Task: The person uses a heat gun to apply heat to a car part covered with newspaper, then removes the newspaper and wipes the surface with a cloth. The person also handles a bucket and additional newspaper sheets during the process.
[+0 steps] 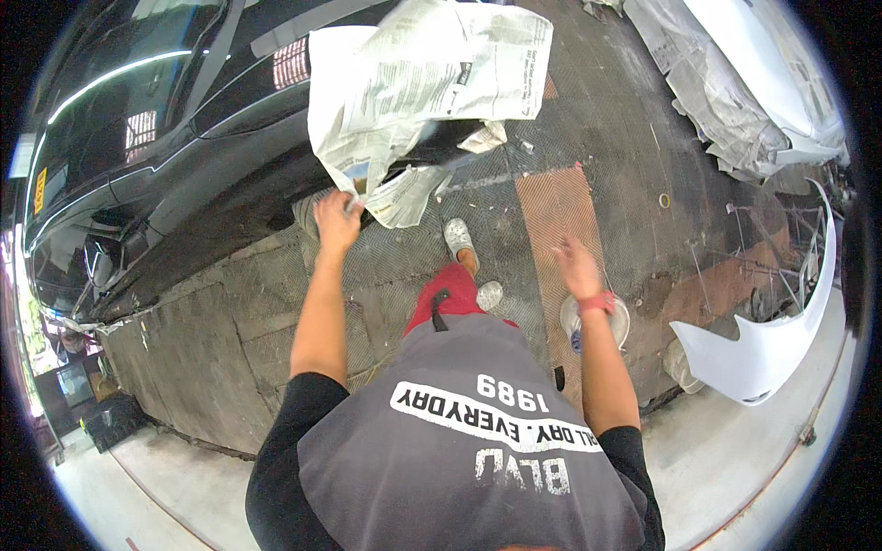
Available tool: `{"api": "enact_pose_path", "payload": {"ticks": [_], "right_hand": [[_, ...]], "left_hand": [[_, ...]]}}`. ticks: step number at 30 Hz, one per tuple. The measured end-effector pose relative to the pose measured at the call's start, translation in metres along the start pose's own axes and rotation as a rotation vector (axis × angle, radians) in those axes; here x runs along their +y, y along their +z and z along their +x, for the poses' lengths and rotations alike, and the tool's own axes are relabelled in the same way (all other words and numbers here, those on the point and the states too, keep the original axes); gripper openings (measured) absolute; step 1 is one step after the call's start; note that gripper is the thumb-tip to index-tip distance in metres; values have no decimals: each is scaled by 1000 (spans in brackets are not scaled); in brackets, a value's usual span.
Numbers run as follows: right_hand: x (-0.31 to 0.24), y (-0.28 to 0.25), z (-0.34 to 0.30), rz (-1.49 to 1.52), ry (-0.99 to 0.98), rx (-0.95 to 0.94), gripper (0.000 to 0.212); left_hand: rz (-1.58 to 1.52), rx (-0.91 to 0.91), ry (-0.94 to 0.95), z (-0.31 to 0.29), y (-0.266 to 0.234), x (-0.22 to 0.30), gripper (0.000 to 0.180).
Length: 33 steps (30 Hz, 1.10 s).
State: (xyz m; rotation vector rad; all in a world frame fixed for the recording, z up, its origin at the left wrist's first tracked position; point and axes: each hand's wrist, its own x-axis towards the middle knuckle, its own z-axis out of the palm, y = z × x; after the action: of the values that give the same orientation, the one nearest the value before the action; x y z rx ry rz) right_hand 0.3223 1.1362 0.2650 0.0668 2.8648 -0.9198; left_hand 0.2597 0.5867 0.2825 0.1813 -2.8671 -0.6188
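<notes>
My left hand (pixel 338 220) pinches the lower corner of a newspaper sheet (pixel 432 69). This sheet covers part of a black car (pixel 156 179), whose glossy side fills the upper left. Below it hangs a smaller crumpled flap of newspaper (pixel 404 197), just right of my left fingers. My right hand (pixel 579 268) is held out over the floor with its fingers extended and nothing in them. A red band circles that wrist. Under the right wrist stands a round pale bucket (pixel 614 323), partly hidden by my forearm.
A brown ribbed strip of matting (pixel 558 211) crosses the dark, dirty floor. At the right, a white curved car panel (pixel 763 358) rests by a thin metal stand (pixel 781 275). Farther back is a white car body part (pixel 763 73) edged with newspaper. A tape roll (pixel 664 200) lies nearby.
</notes>
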Motion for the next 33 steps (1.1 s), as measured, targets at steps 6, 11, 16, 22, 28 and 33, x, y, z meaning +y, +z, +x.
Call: {"api": "enact_pose_path", "payload": {"ticks": [6,11,16,22,28,33], "right_hand": [[-277,-17,111,32,-680,-110,58],[-391,-20,178,-191,-997,9,53],[-418,3,232,-328,-1134,14,55],[-430,10,245,-406,-1146,24,47],[-418,-1,255,-401,-1152,152,36],[-381,-29,262,-421,-1100,119,25]], "left_hand": [[-235,-148,-143,-19,-9,45,30],[-302,-155,-179,-40,-9,51,38],[-402,-301,-120,-35,-16,63,41],[-475,-424,-69,-33,-32,81,40],[-588,-493,-73,-34,-36,97,42],[-552,-396,-42,-39,-35,118,41]]}}
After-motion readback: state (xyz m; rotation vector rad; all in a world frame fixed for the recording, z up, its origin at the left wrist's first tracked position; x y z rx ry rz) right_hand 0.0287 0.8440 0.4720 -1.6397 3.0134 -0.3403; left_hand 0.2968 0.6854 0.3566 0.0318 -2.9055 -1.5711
